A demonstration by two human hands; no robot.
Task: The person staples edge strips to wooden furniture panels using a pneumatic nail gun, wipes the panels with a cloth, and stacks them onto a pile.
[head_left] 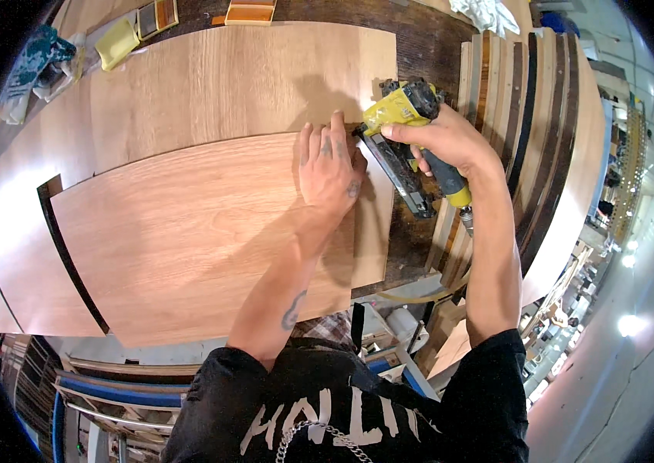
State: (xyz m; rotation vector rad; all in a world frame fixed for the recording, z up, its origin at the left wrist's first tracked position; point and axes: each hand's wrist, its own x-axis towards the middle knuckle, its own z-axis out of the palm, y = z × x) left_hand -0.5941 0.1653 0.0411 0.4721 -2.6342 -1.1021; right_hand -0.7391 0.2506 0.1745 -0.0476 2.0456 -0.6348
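Note:
My left hand (329,171) lies flat on a light wood panel (188,224), fingers stretched toward its far edge near the right corner. In my right hand (457,140) is a yellow and black nail gun (398,109), gripped round its handle. Its nose sits by my left fingertips, close to the panel's far right corner; whether it touches the wood cannot be made out. A hose fitting (467,219) hangs from the handle's end. Beyond the near panel lies another wood panel (211,81), their edges side by side.
Several long wood strips (506,100) in mixed tones are stacked at the right. Along the far edge are a yellow tray (118,45), an orange box (250,11) and a white cloth (491,15). Blue-green cloth (33,62) lies far left. A blue-edged frame (122,391) stands below the panels.

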